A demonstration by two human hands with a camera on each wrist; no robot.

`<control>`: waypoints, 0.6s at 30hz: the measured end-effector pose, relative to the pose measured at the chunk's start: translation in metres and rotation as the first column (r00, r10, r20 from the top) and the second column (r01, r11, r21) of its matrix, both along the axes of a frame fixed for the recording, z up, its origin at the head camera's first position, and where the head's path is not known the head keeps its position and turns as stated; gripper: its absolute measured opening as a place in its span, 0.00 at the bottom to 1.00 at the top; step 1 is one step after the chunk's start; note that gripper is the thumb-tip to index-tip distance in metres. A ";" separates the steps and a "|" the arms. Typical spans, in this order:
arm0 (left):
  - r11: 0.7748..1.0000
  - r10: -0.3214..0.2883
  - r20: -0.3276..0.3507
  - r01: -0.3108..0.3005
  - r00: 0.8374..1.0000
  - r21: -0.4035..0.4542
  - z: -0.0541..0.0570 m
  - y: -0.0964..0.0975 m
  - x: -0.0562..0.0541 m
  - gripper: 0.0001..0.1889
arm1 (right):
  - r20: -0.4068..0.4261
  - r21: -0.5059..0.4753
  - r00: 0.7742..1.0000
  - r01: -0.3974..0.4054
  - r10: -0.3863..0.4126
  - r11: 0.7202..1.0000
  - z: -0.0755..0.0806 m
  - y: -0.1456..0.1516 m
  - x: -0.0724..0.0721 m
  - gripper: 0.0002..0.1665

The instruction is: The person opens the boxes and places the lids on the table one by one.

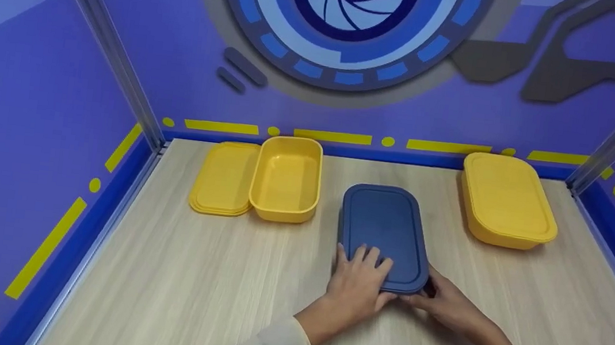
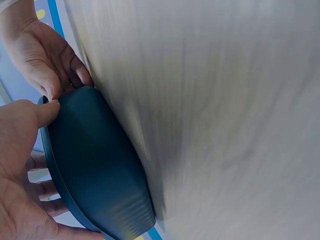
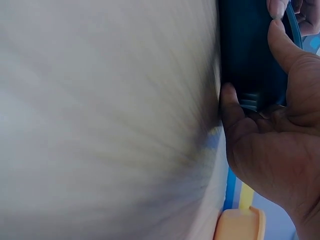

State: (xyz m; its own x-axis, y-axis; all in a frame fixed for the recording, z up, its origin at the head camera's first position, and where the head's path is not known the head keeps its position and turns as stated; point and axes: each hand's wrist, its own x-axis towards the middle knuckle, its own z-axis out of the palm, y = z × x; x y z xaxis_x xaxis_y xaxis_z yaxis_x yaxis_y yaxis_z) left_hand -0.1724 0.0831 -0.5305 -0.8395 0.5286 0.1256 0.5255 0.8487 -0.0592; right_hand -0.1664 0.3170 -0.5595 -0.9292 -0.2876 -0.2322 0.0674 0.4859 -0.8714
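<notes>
A dark blue lidded food container [image 1: 385,227] stands on the table in front of me, its lid on. Across the near left part of the lid spread the fingers of my left hand [image 1: 355,285], with the thumb hooked at the near rim; the left wrist view shows that thumb against the container's wall [image 2: 95,150]. My right hand [image 1: 451,307] grips the near right corner, thumb along the near wall and fingers around the side. In the right wrist view, the right hand [image 3: 270,145] cups the corner low down, and both thumbs meet near the rim.
An open yellow container [image 1: 282,213] stands at the back left, beside a yellow lid [image 1: 226,177] lying on the table [image 1: 186,274]. A yellow container with its lid on [image 1: 507,201] is at the back right. Blue-purple panels [image 1: 394,124] enclose the table's back and sides.
</notes>
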 end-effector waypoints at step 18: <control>0.998 0.000 -0.027 0.002 1.000 0.070 -0.004 -0.005 0.001 0.34 | -0.063 0.118 0.998 0.025 -0.017 0.993 -0.002 -0.006 0.002 0.65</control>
